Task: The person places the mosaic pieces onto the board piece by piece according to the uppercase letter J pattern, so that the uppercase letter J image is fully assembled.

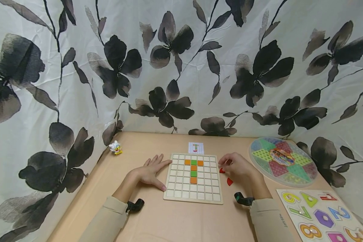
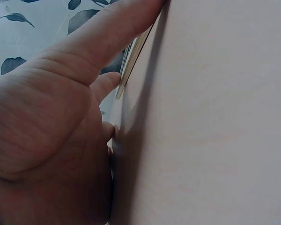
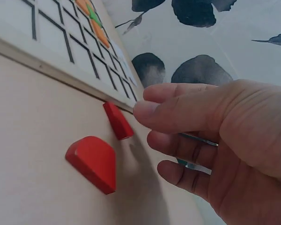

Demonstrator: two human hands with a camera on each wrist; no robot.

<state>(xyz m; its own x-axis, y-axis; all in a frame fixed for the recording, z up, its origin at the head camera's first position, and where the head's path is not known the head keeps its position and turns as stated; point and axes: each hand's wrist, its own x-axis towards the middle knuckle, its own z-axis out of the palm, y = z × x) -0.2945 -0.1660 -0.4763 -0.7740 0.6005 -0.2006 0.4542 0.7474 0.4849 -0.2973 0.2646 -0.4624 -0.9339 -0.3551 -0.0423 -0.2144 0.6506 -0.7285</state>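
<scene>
A wooden grid board lies in the middle of the table, its white squares holding several orange and green tiles in a T shape. My left hand rests flat at the board's left side with fingers spread; its thumb and index finger reach the edge. Off the right edge hovers my right hand, fingers loosely bent, with nothing visible between thumb and fingertips. Beneath it are two red pieces on the table: a quarter-round one and a narrower-looking one close to the board's edge.
Behind the board lies a small printed card. A small white-and-yellow figurine stands at the back left. To the right are a round patterned box and a number-and-shape puzzle board. Floral cloth hangs behind the table.
</scene>
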